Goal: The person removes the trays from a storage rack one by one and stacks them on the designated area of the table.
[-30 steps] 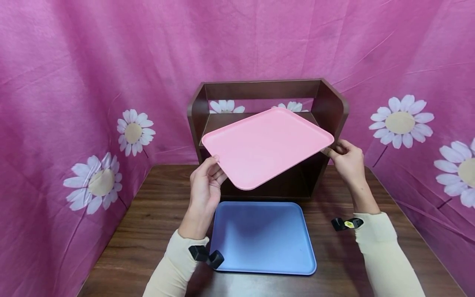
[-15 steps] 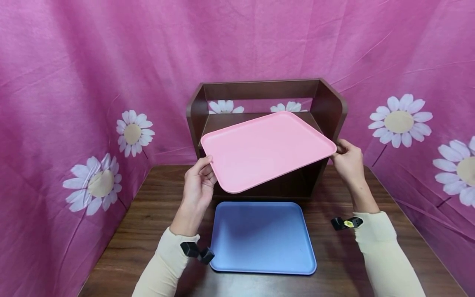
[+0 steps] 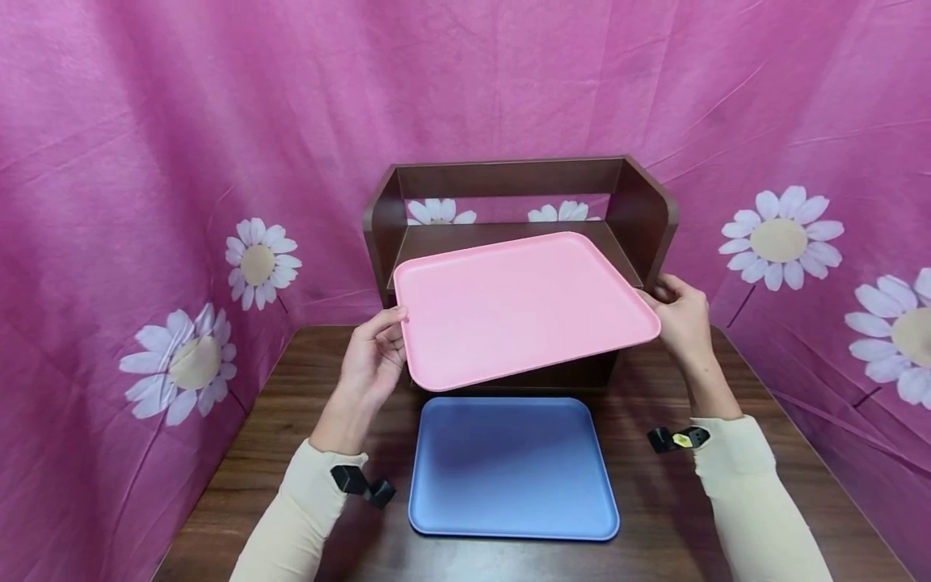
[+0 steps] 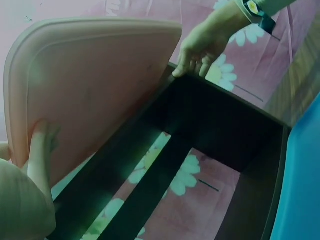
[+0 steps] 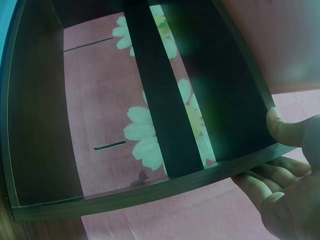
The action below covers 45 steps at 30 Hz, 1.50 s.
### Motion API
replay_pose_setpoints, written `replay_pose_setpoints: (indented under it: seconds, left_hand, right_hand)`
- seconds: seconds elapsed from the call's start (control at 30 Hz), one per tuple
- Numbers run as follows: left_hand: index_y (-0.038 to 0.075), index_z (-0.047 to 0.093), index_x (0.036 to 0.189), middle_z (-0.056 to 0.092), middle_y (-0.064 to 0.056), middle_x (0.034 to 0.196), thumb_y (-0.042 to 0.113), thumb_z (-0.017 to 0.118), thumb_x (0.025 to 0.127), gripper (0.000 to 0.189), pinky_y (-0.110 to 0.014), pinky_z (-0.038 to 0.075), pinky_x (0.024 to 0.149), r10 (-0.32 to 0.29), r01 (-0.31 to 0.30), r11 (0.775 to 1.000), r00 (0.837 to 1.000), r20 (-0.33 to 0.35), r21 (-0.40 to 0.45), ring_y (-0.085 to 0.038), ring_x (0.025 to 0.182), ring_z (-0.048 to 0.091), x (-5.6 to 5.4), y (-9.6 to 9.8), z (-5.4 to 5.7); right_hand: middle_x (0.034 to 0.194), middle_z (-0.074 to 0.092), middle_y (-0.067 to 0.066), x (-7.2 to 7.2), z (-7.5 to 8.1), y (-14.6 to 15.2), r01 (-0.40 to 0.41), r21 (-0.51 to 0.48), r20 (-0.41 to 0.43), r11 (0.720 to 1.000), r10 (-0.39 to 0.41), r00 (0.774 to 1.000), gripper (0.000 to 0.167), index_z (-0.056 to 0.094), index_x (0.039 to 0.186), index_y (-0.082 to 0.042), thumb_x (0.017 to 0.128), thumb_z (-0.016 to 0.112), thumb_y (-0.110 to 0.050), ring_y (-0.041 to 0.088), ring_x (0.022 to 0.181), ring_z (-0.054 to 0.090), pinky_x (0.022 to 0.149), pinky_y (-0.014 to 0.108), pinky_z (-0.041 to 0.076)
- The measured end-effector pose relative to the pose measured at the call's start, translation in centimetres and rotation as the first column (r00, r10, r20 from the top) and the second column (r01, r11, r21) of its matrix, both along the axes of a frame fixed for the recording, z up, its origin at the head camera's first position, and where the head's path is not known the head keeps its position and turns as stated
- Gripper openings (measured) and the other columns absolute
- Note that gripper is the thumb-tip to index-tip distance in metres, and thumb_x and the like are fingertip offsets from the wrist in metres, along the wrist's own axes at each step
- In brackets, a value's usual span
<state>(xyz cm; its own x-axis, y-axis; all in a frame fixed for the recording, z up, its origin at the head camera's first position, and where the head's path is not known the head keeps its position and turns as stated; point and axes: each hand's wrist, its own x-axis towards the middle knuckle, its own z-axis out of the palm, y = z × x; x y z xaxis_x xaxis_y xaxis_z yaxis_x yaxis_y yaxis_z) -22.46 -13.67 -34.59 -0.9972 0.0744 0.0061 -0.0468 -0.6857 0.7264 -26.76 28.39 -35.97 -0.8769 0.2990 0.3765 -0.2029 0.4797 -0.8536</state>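
Observation:
My left hand (image 3: 369, 360) pinches the left edge of a pink tray (image 3: 524, 311), thumb on top and fingers beneath. The tray is held up, tilted, in front of a dark brown wooden shelf (image 3: 509, 178). My right hand (image 3: 682, 319) grips the shelf's right side; in the right wrist view its thumb (image 5: 282, 127) lies on the front edge of the middle board, with the other fingers outside the side panel. From the left wrist view, the tray's underside shows and my right hand is apart from it. Much of the shelf's lower compartment is hidden behind the tray in the head view.
A blue tray (image 3: 512, 473) lies flat on the wooden table (image 3: 269, 453), in front of the shelf. Pink curtain fabric (image 3: 291, 97) with white daisies hangs behind and at both sides.
My left hand has moved left and slightly down with the pink tray. The tray has turned so its far and right edges sit lower. My right hand stays by the shelf's right side.

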Motion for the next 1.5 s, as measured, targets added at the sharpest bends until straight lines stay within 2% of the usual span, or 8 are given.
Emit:
replay_pose_setpoints:
  seconds: [0.13,0.3,0.57,0.87,1.1,1.37,1.5]
  left_hand:
    - [0.011,0.067,0.090,0.074,0.002,0.069,0.003,0.043,0.105,0.029,-0.020,0.060,0.062,-0.042,0.041,0.998,0.999,-0.012,-0.038,-0.007,0.062,0.072,-0.2,-0.7,-0.1]
    - [0.014,0.068,0.089,0.073,0.004,0.068,0.003,0.042,0.105,0.033,-0.018,0.056,0.058,-0.090,0.089,0.993,0.996,-0.011,-0.081,-0.006,0.059,0.070,-0.4,-1.4,-0.4]
    - [0.013,0.071,0.085,0.074,0.003,0.069,0.002,0.036,0.107,0.042,-0.019,0.057,0.059,-0.186,0.184,0.981,0.982,-0.026,-0.068,-0.005,0.059,0.069,-0.5,-2.5,-0.9]
    - [0.008,0.074,0.092,0.076,0.002,0.077,-0.006,0.036,0.104,0.042,-0.019,0.060,0.064,-0.272,0.266,0.961,0.959,-0.081,-0.079,-0.005,0.066,0.072,-0.3,-3.6,-2.1]
    - [0.009,0.078,0.099,0.080,0.000,0.081,-0.008,0.038,0.102,0.044,-0.021,0.063,0.069,-0.345,0.331,0.934,0.933,-0.099,-0.135,-0.006,0.071,0.076,0.2,-4.6,-3.2]
    - [0.006,0.077,0.105,0.080,0.000,0.083,-0.010,0.036,0.102,0.044,-0.020,0.064,0.070,-0.366,0.352,0.927,0.925,-0.107,-0.126,-0.006,0.073,0.077,0.8,-5.7,-4.7]
    - [0.006,0.077,0.106,0.081,-0.001,0.086,-0.011,0.032,0.104,0.048,-0.021,0.064,0.072,-0.397,0.384,0.916,0.909,-0.123,-0.115,-0.006,0.076,0.078,1.0,-6.2,-5.5]
  right_hand:
    - [0.071,0.059,-0.043,0.1,0.0,0.0,0.011,0.046,0.004,0.999,-0.011,1.000,0.035,0.075,0.121,-0.001,0.095,0.078,-0.025,-0.015,0.072,0.058,0.065,0.006,0.046]
    - [0.070,0.059,-0.041,0.0,-0.1,0.1,0.013,0.064,0.014,0.998,-0.014,1.000,0.036,0.076,0.123,-0.003,0.096,0.078,-0.027,-0.013,0.069,0.058,0.065,0.008,0.046]
    - [0.060,0.050,-0.025,-0.3,-0.1,-0.1,0.035,0.084,-0.008,0.996,-0.034,0.999,0.024,0.072,0.102,-0.004,0.094,0.078,-0.026,-0.004,0.059,0.047,0.054,0.015,0.040]
    - [0.072,0.062,-0.039,-0.1,-0.1,-0.3,-0.005,0.015,0.013,1.000,0.005,1.000,0.037,0.074,0.122,0.000,0.095,0.080,-0.024,-0.011,0.066,0.060,0.059,0.010,0.050]
    - [0.073,0.064,-0.041,-0.1,-0.1,-0.3,-0.018,-0.002,0.016,1.000,0.018,1.000,0.038,0.072,0.120,0.001,0.095,0.082,-0.026,-0.014,0.072,0.062,0.064,0.008,0.049]
    - [0.078,0.062,-0.043,0.1,0.0,-0.2,-0.006,-0.021,0.039,1.000,0.007,0.999,0.053,0.071,0.132,-0.001,0.093,0.084,-0.035,-0.020,0.086,0.062,0.074,0.004,0.050]
    - [0.077,0.064,-0.040,0.2,0.0,-0.3,-0.002,-0.002,0.029,1.000,0.002,1.000,0.049,0.072,0.126,-0.002,0.093,0.084,-0.036,-0.015,0.081,0.061,0.070,0.007,0.049]
